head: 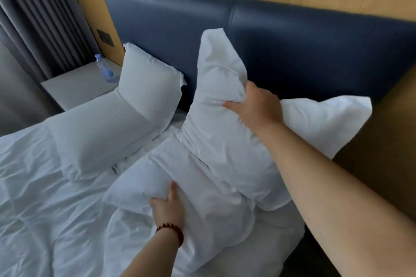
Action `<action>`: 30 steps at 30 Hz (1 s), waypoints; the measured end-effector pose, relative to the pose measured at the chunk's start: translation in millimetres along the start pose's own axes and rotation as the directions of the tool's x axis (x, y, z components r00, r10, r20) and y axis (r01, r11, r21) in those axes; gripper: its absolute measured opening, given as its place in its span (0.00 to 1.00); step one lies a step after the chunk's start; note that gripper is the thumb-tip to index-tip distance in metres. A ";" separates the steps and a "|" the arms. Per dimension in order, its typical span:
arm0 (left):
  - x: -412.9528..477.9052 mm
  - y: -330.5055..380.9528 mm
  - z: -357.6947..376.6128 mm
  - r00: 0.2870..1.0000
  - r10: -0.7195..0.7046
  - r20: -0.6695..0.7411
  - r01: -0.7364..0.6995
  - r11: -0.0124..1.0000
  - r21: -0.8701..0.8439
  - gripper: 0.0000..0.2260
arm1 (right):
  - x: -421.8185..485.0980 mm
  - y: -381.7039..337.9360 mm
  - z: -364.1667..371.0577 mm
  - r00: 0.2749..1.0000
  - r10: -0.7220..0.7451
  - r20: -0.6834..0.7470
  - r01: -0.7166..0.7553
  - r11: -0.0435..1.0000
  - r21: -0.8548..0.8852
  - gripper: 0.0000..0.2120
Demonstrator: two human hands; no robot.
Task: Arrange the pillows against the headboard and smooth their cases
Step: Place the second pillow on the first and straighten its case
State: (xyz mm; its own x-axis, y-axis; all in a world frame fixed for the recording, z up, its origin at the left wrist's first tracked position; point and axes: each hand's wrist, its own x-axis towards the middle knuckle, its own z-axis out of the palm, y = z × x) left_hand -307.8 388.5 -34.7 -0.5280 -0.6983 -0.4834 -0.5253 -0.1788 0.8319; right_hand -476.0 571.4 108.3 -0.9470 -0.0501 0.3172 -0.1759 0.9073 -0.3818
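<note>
Bottle (104,69) stood left of headboard (292,36); right hand (254,105) fingers clenched pillow (220,141); left hand (168,207) fingers buried in fabric, unclear.

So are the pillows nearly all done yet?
About halfway. Done: near the curtain, the leaning pillow stands against the headboard, and the flat pillow lies in front of it. In hand: the right hand grips the crumpled pillow, and the left hand touches its lower end. Left: set it back, smooth its case, and tidy the corner pillow.
</note>
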 end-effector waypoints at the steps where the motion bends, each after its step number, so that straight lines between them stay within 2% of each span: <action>1: 0.7 -0.5 7.4 0.999 -0.014 0.032 0.014 1.000 0.004 0.34 | 8.6 -3.6 -3.7 0.999 -0.051 -0.013 0.050 0.998 -0.037 0.29; 4: 7.8 4.7 31.0 0.995 -0.012 0.103 0.012 1.000 -0.001 0.32 | 38.3 -10.1 -12.6 0.985 -0.165 -0.050 0.158 0.980 -0.121 0.30; 7: 23.6 9.8 50.1 0.993 -0.029 0.117 0.032 0.999 -0.022 0.30 | 68.4 -14.3 -11.7 0.970 -0.227 -0.083 0.210 0.961 -0.178 0.33; 13: 64.5 -10.2 55.5 0.979 -0.204 0.025 0.205 0.979 -0.024 0.32 | 92.9 -6.3 50.4 0.962 -0.272 -0.017 0.262 0.941 -0.215 0.33; 20: 79.1 -18.0 45.4 0.985 -0.089 -0.149 0.093 0.996 0.018 0.22 | 106.2 -7.5 86.6 0.964 -0.266 -0.023 0.251 0.933 -0.259 0.33; 22: 82.5 -20.8 40.5 0.985 -0.059 -0.162 0.069 0.996 0.053 0.23 | 102.8 -0.9 98.3 0.969 -0.248 -0.011 0.236 0.936 -0.262 0.33; 26: 89.1 -28.5 36.2 0.991 -0.099 -0.095 0.111 0.985 0.129 0.28 | 94.8 4.4 115.3 0.973 -0.228 0.032 0.227 0.930 -0.289 0.35; 28: 94.4 -34.2 30.9 0.990 -0.120 -0.076 0.126 0.989 0.081 0.30 | 92.9 3.7 117.9 0.973 -0.229 0.028 0.227 0.927 -0.298 0.35; 30: 102.7 -42.5 20.5 0.982 -0.185 -0.045 0.182 0.981 -0.066 0.33 | 90.1 2.8 116.0 0.975 -0.221 0.019 0.216 0.924 -0.316 0.35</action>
State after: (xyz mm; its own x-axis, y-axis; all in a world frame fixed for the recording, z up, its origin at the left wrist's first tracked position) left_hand -353.3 338.6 -125.3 -0.3911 -0.6833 -0.6166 -0.5675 -0.3483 0.7460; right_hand -593.0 521.1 35.1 -0.8895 -0.2575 0.3775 -0.2820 0.9594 -0.0101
